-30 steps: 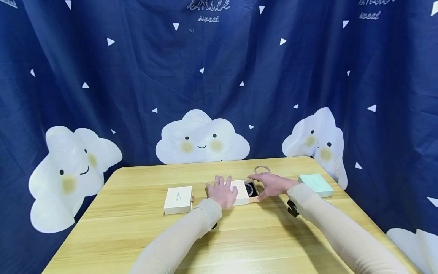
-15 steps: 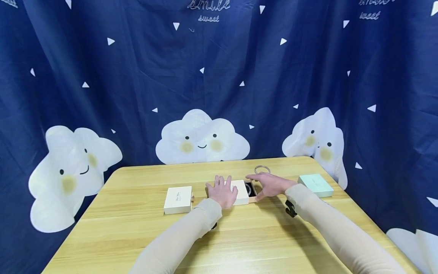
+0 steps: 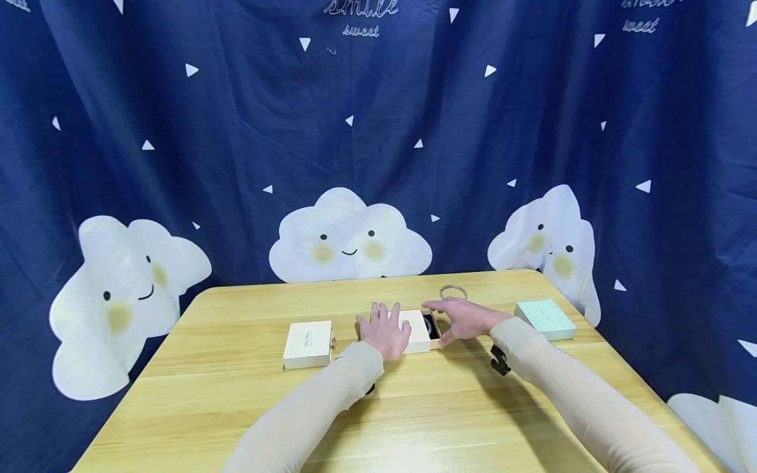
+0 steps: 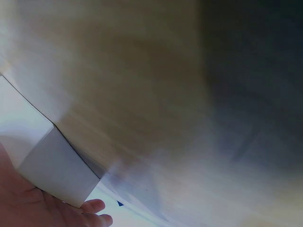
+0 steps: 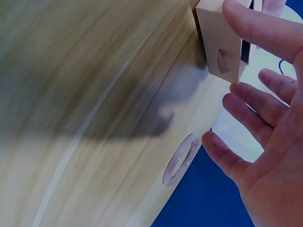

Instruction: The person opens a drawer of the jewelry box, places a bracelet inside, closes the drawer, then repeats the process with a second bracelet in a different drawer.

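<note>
Midway across the table is a white slide-out box [image 3: 418, 339], its drawer [image 3: 435, 344] partly out on the right. Black lining and part of a bangle [image 3: 428, 324] show inside the drawer. My left hand [image 3: 384, 334] rests on the box's sleeve with fingers spread. At the drawer's outer end my right hand [image 3: 467, 318] spans it, thumb at the near edge and forefinger at the far one. In the right wrist view, the drawer's front [image 5: 218, 42] has a small pull tab, and the other fingers stay off it. A loose bangle [image 3: 453, 287] lies behind that hand.
Another white box [image 3: 308, 344] sits to the left, a small tab at its right side. A mint-green box [image 3: 545, 319] stands near the right edge of the wooden table [image 3: 378, 420]. Behind the table hangs a dark blue curtain [image 3: 236, 131] with clouds.
My right hand has moved a little left, and the drawer has slid further into its sleeve, covering more of the bangle. The left hand has stayed on the box.
</note>
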{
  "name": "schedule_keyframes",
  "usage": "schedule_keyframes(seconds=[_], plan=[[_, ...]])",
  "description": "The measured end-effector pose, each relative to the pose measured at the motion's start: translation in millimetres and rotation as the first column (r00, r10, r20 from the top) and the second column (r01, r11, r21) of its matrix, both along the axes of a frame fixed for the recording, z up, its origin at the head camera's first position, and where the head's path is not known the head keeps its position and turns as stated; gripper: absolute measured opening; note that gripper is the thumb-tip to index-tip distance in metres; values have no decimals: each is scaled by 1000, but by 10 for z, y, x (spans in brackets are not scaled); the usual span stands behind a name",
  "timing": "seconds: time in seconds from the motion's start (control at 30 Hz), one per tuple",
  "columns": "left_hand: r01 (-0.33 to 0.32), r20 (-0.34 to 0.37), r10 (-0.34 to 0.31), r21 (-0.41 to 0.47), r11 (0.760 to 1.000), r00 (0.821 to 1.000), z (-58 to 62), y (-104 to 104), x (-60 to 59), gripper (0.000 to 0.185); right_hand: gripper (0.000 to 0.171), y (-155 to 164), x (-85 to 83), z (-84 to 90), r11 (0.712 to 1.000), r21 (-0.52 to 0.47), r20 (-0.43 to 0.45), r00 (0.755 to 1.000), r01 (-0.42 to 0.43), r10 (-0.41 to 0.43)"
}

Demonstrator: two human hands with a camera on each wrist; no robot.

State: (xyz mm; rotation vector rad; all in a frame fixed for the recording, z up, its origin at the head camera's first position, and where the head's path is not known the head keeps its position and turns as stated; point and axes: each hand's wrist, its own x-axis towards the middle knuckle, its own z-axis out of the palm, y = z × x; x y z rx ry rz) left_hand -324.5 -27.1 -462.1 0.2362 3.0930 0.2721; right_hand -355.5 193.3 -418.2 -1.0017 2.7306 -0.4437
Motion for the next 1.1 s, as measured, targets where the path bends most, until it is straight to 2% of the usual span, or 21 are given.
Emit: schedule_keyframes(seconds=[0.33, 1.1], plan=[[-1, 2, 1, -11, 1000, 1000, -3, 9, -3, 63, 92, -39, 12, 3, 999, -37, 19, 1000, -16, 16], [-8, -13, 8, -31, 999, 1000, -42, 14, -11, 64, 92, -99, -11, -42, 999, -46, 12, 1000, -28, 29]])
